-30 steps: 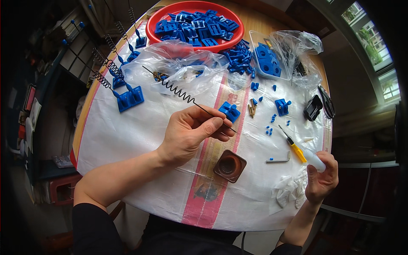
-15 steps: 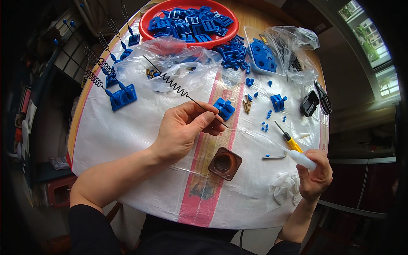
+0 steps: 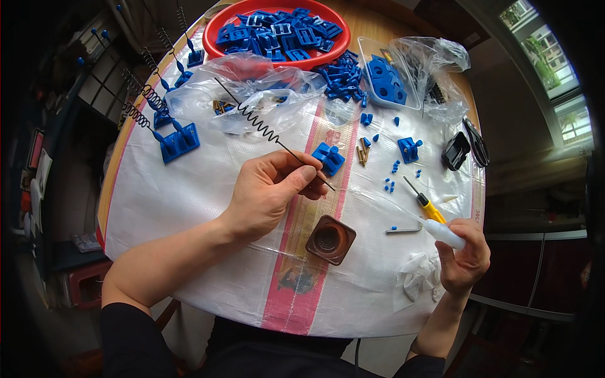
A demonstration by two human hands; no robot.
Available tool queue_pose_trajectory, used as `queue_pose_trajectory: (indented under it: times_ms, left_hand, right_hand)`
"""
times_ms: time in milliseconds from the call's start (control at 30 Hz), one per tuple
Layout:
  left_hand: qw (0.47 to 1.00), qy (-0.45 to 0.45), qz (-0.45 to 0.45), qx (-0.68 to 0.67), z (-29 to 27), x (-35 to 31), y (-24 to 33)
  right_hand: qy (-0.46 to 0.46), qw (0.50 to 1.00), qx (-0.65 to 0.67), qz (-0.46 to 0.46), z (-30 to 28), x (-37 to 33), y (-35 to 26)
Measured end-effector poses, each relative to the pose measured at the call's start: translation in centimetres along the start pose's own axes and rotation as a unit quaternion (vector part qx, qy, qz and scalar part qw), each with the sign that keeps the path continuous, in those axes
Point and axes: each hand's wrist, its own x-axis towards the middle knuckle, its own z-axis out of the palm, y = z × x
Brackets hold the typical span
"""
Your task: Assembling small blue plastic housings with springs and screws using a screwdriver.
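My left hand (image 3: 265, 192) pinches a black wire with a coiled spring middle (image 3: 258, 123) between thumb and fingers. The wire slants from upper left to lower right, and its straight lower end sticks out past my fingertips. In my closed right hand (image 3: 467, 259) is a white squeeze bottle (image 3: 445, 234) with a thin, pale nozzle pointing left toward the wire's end; the nozzle's tip is too faint to place. Just beyond my left fingertips lies a blue plastic bracket (image 3: 330, 161). Nearer to me stands a brown square cup (image 3: 313, 247). A yellow-handled screwdriver (image 3: 430, 208) lies beyond the bottle.
At the back stand a red basin (image 3: 345, 47) of blue parts and a clear tub (image 3: 414, 101). Blue bases with spring wires (image 3: 181, 143) line the left edge. Small blue pieces (image 3: 389, 187), brass pins (image 3: 363, 153), a hex key (image 3: 406, 230) and crumpled tissue (image 3: 419, 277) lie to the right.
The whole view has shifted slightly. Both hands keep their holds on the wire and the bottle, with little visible movement.
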Motion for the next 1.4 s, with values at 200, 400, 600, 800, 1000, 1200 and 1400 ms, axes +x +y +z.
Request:
queue_pose_trajectory:
  times_ms: [200,400,600,800,1000,1200,1400]
  left_hand:
    - [1.0,-0.002,-0.003,-0.006,0.02,-0.04,0.07]
    - [1.0,-0.002,0.0,-0.003,0.04,-0.04,0.06]
    - [1.0,-0.005,0.002,-0.006,0.02,-0.03,0.08]
    - [1.0,-0.002,0.0,-0.013,0.03,-0.08,0.0]
    - [1.0,-0.004,-0.001,-0.006,0.08,-0.07,0.1]
    - [1.0,-0.005,0.003,-0.011,-0.01,-0.09,-0.07]
    - [1.0,-0.006,0.004,-0.007,0.04,-0.12,-0.06]
  right_hand:
    - [-0.001,1.0,0.005,0.002,0.03,0.0,-0.09]
    - [-0.003,1.0,0.002,-0.002,0.03,0.0,-0.11]
    - [-0.005,1.0,0.001,-0.003,0.06,0.01,-0.11]
    - [-0.006,1.0,0.001,-0.005,0.09,0.05,-0.21]
    - [-0.004,1.0,-0.005,-0.01,0.06,0.07,-0.19]
    - [-0.001,1.0,-0.002,-0.011,0.15,0.04,-0.16]
    - [-0.002,1.0,0.0,-0.01,0.13,0.05,-0.17]
